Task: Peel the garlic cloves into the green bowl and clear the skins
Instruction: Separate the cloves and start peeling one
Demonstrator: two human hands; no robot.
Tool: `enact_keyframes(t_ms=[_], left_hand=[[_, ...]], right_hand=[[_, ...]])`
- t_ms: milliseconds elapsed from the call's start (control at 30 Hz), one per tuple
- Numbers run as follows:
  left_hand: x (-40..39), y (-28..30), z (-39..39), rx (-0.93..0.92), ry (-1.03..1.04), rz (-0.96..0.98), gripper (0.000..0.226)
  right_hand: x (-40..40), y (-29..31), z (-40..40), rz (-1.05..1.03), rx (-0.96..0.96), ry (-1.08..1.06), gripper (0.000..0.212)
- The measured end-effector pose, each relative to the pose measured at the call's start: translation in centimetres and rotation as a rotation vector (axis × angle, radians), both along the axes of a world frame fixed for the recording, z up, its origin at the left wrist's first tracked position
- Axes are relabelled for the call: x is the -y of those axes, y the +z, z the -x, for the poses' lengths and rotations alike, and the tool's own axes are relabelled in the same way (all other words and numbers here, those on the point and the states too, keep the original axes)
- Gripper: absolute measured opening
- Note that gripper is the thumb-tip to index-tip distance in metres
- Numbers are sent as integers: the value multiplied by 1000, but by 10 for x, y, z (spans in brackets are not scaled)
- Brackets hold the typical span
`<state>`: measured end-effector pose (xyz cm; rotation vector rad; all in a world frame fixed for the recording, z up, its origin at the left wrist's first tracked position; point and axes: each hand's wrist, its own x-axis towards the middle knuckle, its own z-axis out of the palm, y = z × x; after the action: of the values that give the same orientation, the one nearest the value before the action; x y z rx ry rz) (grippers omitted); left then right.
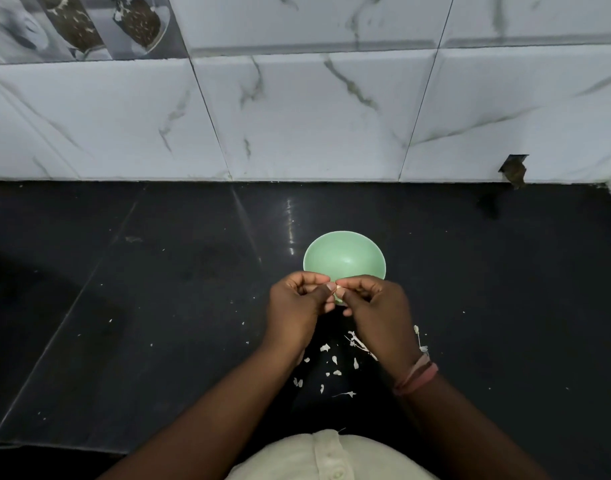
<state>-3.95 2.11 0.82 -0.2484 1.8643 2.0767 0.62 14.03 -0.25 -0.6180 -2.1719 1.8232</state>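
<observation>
We see both hands meet over the near rim of the green bowl [344,258], which sits on the dark desk [158,306] in front of the marble-tiled wall [297,116]. The left hand [297,304] and right hand [377,306] pinch one garlic clove [339,290] between their fingertips — only a pale sliver of it shows. Nearer to us than the bowl, under the wrists, torn skins [332,362] lie scattered on the desk. A pink band [416,377] circles the right wrist — well nearer us than the bowl.
</observation>
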Motion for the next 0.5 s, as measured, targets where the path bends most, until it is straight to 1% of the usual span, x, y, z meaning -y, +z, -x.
enact_keyframes(t_ms=[100,233,300,367,500], left_hand=[[-9,-1,13,7,35,34,6],[-11,-2,22,30,92,23,3],[-9,-3,22,49,98,2,5],[-8,-2,19,68,88,-19,6],[-8,1,7,70,48,-31,8]], right_hand=[[-6,-2,17,-199,10,-48,12],[-12,-2,30,-454,64,-44,23],[-16,-4,32,-542,63,-21,24],[-18,-5,31,-565,62,-11,20],[-20,-3,21,-461,60,-59,12]])
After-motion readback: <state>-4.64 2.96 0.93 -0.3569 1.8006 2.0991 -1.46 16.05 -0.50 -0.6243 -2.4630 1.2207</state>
